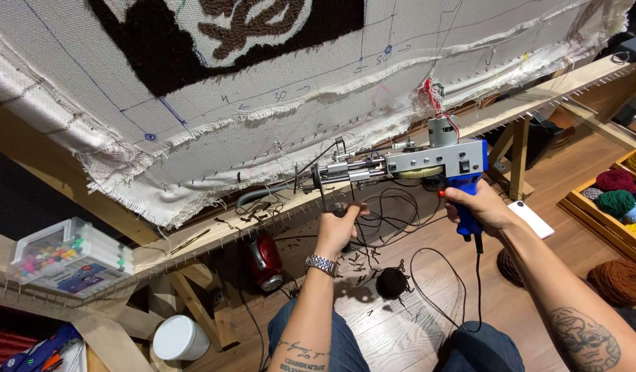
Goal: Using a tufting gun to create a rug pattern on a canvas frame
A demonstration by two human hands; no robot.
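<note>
Below cloth (277, 131) | one tufting gun (407, 165) | left hand (339, 231), right hand (480, 207) gripping

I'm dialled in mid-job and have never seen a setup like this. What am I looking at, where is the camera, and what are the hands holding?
The one picture comes from a camera on the person's head, looking down at both arms. A pale cloth is stretched on a wooden frame, with a dark tufted patch on it. The right hand grips the blue handle of a tufting gun, a powered tool whose tip points at the cloth. The left hand holds the gun's front grip. Below are a wood floor with a black yarn ball, a box of markers on the left, and yarn balls in a tray on the right.
</note>
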